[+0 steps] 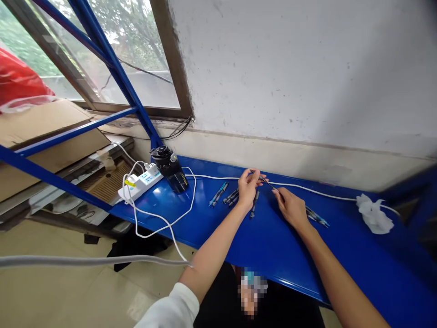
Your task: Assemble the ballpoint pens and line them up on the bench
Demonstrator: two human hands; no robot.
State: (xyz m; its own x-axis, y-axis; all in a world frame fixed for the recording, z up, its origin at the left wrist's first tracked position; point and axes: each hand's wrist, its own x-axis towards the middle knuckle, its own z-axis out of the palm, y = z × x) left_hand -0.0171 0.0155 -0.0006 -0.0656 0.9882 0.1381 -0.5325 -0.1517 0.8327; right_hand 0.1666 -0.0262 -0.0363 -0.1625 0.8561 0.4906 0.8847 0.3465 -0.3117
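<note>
flanking pens (254,205): black bottle (173,174) left, white wad (374,215) right, cable (321,192) behind

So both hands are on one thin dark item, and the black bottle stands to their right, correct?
Wrong side: the head view shows the black bottle standing to their left. The left hand and right hand are on the thin dark item.

Blue surface (266,250) is looking smooth, glossy. Pens (219,195) toward its back edge are appearing plastic.
</note>
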